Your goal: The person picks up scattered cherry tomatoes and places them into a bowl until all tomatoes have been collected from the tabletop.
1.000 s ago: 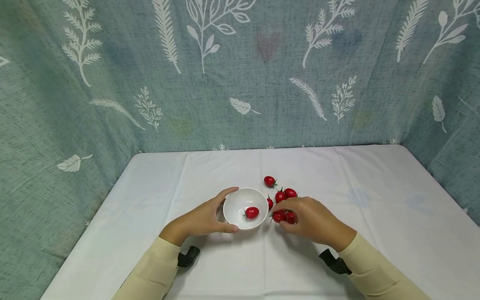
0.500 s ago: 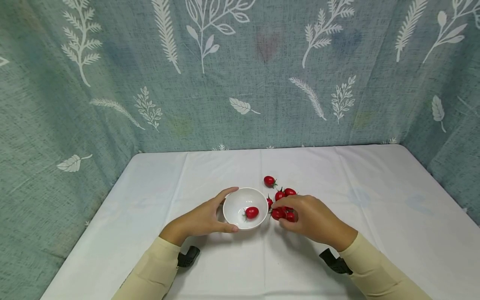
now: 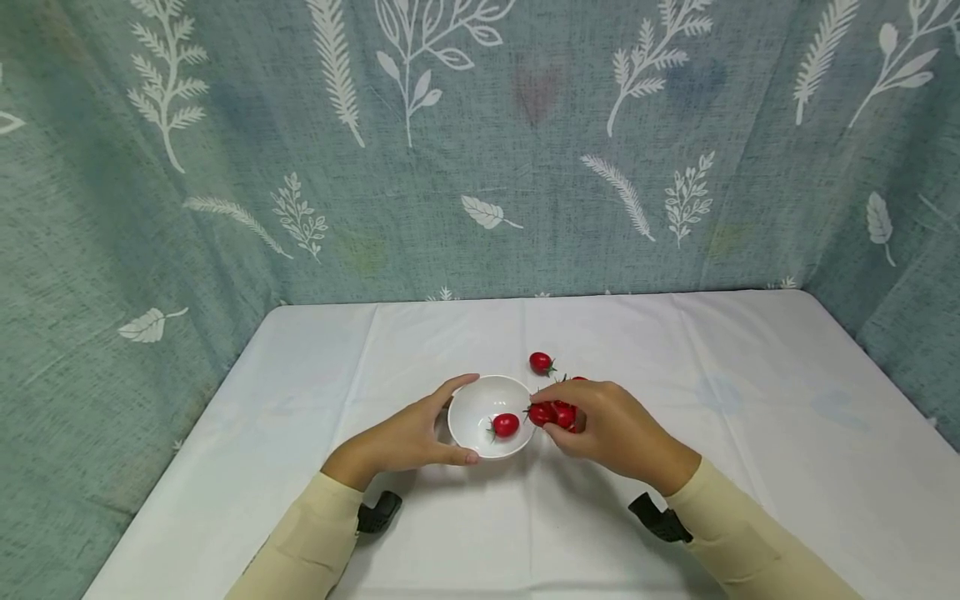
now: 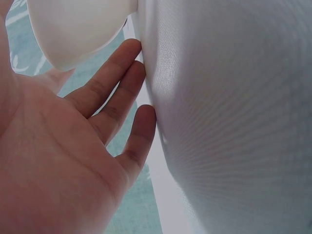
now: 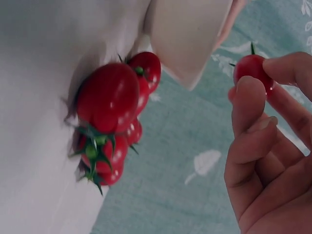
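Observation:
A small white bowl (image 3: 474,402) stands on the table with one red cherry tomato (image 3: 505,425) lying inside. My left hand (image 3: 408,433) holds the bowl from the left, thumb at its near side and index finger at the far rim. In the left wrist view, the other fingers (image 4: 136,131) stretch down to the cloth below the bowl. Just off the bowl's right rim, my right hand (image 3: 618,433) pinches another cherry tomato (image 5: 249,73) between thumb and fingers, raised above the table. Several more tomatoes (image 5: 109,97) with green stems lie beneath it, partly hidden in the head view.
One tomato (image 3: 540,362) lies apart, beyond the bowl to the right. A white cloth (image 3: 750,375) covers the table. Behind and at both sides hangs a green-blue curtain (image 3: 420,250) with white leaf patterns.
My right hand has picked up a tomato from the group and moved up and left, toward the bowl's rim. The left hand and bowl stay in place.

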A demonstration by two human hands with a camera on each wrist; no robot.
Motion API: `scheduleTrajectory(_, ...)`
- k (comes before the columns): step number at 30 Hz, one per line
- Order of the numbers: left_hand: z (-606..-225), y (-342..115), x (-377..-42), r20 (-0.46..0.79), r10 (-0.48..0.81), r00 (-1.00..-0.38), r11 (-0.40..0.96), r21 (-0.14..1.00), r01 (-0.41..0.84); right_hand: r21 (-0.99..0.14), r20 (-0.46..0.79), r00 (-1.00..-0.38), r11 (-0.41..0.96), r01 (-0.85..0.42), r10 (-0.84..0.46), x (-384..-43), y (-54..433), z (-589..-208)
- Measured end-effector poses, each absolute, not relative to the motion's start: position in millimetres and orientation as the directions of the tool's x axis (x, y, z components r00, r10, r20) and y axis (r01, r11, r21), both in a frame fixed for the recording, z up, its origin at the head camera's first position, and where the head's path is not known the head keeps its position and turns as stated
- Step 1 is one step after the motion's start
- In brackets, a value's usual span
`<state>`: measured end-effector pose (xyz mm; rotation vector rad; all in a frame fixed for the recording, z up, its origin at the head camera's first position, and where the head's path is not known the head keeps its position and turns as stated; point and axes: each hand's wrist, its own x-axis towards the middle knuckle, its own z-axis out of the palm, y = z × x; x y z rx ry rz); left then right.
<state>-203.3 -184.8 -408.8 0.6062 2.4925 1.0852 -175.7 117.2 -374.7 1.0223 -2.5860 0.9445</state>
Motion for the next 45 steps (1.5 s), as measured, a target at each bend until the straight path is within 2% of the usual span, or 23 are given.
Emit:
scheduleTrajectory(11,-407,-185,-203,-0.146,0.532,-0.834,0.607,0.753,0.255,-0.459,0.351,-0.741,0.584,-0.669,-0.572,-192,91,-376)
scheduleTrajectory(29,-406,-185,-203,-0.142,0.546,-0.826,0.600,0.754,0.267,-0.461,0.191,-0.833,0.702,-0.543,-0.519,-205,74,-383)
scheduleTrajectory(45,-405,-185,-202,-0.155,0.535,-0.830,0.593,0.769,0.238,-0.495,0.105,-0.827,0.692,-0.525,-0.552,-212,67,-388)
